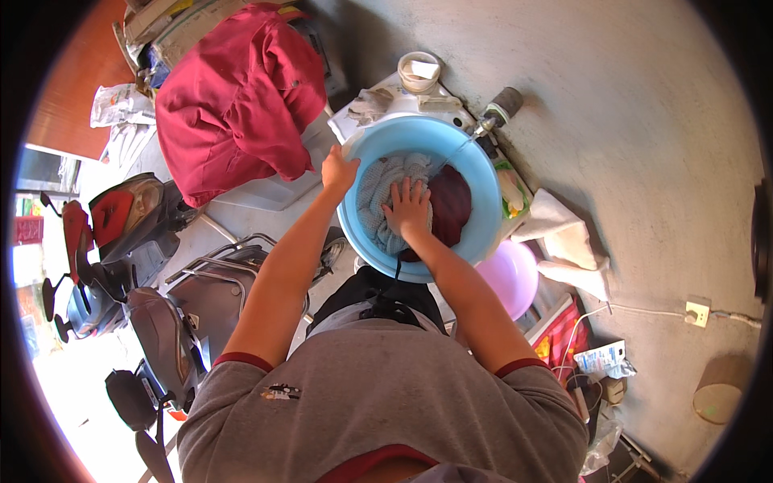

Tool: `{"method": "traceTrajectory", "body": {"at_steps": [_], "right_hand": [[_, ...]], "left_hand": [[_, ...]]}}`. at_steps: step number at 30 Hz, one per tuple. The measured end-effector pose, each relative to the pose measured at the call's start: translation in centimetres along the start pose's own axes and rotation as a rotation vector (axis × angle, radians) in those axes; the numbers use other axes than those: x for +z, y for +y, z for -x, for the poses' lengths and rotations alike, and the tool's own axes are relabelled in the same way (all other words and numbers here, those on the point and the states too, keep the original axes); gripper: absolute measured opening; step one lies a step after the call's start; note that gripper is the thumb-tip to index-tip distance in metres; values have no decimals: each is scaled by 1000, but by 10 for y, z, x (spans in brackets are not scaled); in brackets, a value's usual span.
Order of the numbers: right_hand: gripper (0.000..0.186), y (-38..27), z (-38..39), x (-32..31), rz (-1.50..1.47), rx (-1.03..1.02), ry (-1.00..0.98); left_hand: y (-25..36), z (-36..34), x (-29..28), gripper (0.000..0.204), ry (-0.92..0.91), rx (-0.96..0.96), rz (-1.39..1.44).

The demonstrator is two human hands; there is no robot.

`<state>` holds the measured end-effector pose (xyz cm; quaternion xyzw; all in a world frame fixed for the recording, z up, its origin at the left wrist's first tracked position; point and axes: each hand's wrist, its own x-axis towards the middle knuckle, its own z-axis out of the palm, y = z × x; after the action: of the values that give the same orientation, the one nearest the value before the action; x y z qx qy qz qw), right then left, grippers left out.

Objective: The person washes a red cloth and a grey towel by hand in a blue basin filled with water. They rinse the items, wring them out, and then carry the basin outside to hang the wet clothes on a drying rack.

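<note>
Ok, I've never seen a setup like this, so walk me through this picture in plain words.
There is no machine here, just a person's two bare hands. The camera sits on the person's head and looks down, so the grey shirt shows below, and the wide lens bends straight edges. The left hand has its grip on the rim of a blue basin. The right hand, fingers spread, presses on a grey patterned cloth inside, beside a dark red cloth. A tap points over the basin. Behind, a round tub stands on a white surface.
</note>
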<state>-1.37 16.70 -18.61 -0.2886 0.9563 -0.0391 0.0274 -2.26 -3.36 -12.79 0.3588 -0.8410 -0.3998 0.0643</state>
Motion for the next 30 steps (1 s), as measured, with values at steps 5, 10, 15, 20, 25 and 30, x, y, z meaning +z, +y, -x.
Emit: {"method": "traceTrajectory", "body": {"at_steps": [5, 10, 15, 20, 25, 30], "right_hand": [[42, 48, -27, -62, -459, 15, -254], [45, 149, 18, -95, 45, 434, 494], [65, 169, 61, -78, -341, 921, 23], [48, 160, 63, -75, -354, 853, 132], [47, 160, 61, -76, -379, 868, 141], [52, 154, 68, -86, -410, 894, 103]], "left_hand": [[-2, 4, -2, 43, -12, 1, 63], [-11, 3, 1, 43, 2, 11, 50], [3, 5, 1, 41, -12, -21, 21], [0, -5, -2, 49, -118, -25, -112], [-7, -8, 2, 47, -144, -27, -175], [-5, 6, -4, 46, -88, 7, -139]]}}
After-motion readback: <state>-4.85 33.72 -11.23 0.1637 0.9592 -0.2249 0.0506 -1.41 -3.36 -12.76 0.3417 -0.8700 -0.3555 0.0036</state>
